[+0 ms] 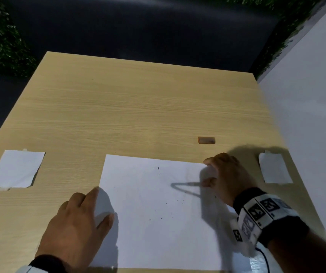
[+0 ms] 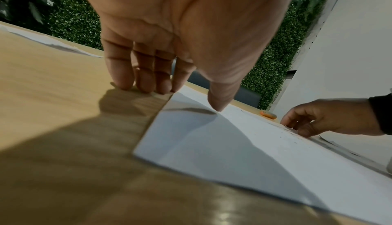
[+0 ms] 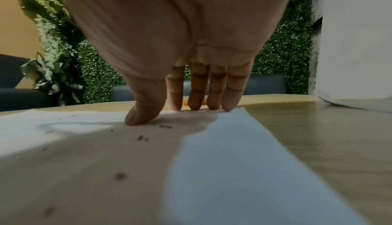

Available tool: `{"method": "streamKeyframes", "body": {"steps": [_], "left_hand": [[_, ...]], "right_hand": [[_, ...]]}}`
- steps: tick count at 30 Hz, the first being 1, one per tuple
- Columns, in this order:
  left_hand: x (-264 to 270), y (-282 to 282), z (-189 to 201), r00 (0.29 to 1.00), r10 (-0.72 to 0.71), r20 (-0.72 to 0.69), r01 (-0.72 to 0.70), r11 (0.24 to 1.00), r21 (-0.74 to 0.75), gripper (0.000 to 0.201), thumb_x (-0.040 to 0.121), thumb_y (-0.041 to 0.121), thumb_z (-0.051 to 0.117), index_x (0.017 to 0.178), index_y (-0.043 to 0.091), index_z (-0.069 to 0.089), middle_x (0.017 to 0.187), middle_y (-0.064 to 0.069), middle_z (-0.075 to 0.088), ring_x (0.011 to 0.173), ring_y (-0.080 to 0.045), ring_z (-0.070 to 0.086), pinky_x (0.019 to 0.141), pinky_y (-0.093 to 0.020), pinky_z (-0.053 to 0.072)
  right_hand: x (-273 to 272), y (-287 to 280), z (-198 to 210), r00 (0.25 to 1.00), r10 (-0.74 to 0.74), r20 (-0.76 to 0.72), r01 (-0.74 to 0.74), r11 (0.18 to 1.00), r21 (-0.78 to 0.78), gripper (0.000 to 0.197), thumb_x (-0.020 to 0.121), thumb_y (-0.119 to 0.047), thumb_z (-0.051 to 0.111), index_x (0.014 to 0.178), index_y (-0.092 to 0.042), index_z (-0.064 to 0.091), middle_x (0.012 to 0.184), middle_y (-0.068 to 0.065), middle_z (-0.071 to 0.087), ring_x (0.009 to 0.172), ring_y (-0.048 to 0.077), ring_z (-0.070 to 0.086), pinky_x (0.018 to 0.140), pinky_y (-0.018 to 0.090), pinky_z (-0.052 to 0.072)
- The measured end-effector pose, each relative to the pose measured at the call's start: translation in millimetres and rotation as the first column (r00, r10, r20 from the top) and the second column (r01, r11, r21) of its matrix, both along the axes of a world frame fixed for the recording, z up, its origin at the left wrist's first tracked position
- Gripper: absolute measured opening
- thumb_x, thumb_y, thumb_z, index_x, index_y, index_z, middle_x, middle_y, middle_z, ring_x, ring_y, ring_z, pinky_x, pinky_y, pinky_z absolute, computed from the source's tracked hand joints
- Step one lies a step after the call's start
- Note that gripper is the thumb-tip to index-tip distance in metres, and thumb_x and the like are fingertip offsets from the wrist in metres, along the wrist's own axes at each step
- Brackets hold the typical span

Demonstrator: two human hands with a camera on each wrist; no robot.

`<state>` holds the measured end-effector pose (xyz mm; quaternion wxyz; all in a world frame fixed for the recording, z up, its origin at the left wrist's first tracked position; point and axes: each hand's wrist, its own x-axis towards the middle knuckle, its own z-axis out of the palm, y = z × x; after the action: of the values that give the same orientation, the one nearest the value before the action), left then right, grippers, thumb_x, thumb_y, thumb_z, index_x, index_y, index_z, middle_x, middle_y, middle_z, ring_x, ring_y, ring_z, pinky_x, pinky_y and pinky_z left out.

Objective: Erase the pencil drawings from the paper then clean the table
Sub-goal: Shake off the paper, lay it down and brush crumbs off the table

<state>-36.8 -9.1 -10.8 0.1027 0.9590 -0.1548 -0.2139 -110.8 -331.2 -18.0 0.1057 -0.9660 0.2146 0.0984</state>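
Observation:
A white sheet of paper (image 1: 158, 209) lies on the wooden table (image 1: 130, 107) near its front edge, dotted with dark eraser crumbs (image 1: 159, 169). A faint grey smudge of pencil (image 1: 185, 185) shows near its right side. My left hand (image 1: 79, 219) rests flat at the sheet's left edge, thumb on the paper (image 2: 212, 144) and fingers on the wood. My right hand (image 1: 225, 178) presses the far right corner with straight fingers and thumb on the paper (image 3: 212, 161). An orange-brown eraser (image 1: 206, 140) lies alone on the table beyond the right hand, also visible as the eraser (image 2: 268, 114).
A small white slip (image 1: 16, 169) is taped to the table at the left, and another slip (image 1: 275, 168) at the right. A white wall (image 1: 306, 115) borders the table's right side. A dark sofa (image 1: 138, 30) and green hedge stand beyond the far edge.

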Motion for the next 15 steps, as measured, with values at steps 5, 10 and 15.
{"method": "streamKeyframes", "body": {"steps": [5,10,15], "left_hand": [[0.4,-2.7,0.1,1.000,-0.011,-0.014,0.012,0.999,0.030,0.073,0.085,0.061,0.040,0.146,0.024,0.021,0.127,0.003,0.046,0.112,-0.015,0.045,0.091,-0.030,0.042],[0.9,-4.8,0.3,1.000,-0.002,-0.020,0.002,1.000,0.018,0.072,0.083,0.059,0.047,0.142,0.022,0.028,0.125,0.001,0.046,0.111,-0.018,0.045,0.088,-0.032,0.044],[23.0,-19.8,3.5,0.999,-0.023,0.040,0.026,0.996,-0.087,0.071,0.083,0.046,0.058,0.142,0.020,0.029,0.134,-0.005,0.040,0.119,-0.025,0.040,0.096,-0.038,0.040]], "right_hand": [[9.5,-1.3,4.7,0.998,-0.057,-0.041,0.059,0.997,0.041,0.044,0.069,-0.031,0.080,0.109,-0.025,0.062,0.115,0.001,0.058,0.112,0.023,0.051,0.096,0.033,0.046],[15.0,-1.5,5.7,0.998,-0.065,-0.021,0.066,0.993,0.099,0.042,0.064,-0.026,0.086,0.098,-0.024,0.062,0.088,-0.005,0.057,0.093,0.021,0.055,0.083,0.030,0.046],[17.4,-3.8,3.6,0.998,-0.056,0.008,0.054,0.992,0.113,0.039,0.070,-0.025,0.082,0.105,-0.022,0.065,0.102,0.001,0.063,0.099,0.021,0.054,0.090,0.032,0.045]]}}
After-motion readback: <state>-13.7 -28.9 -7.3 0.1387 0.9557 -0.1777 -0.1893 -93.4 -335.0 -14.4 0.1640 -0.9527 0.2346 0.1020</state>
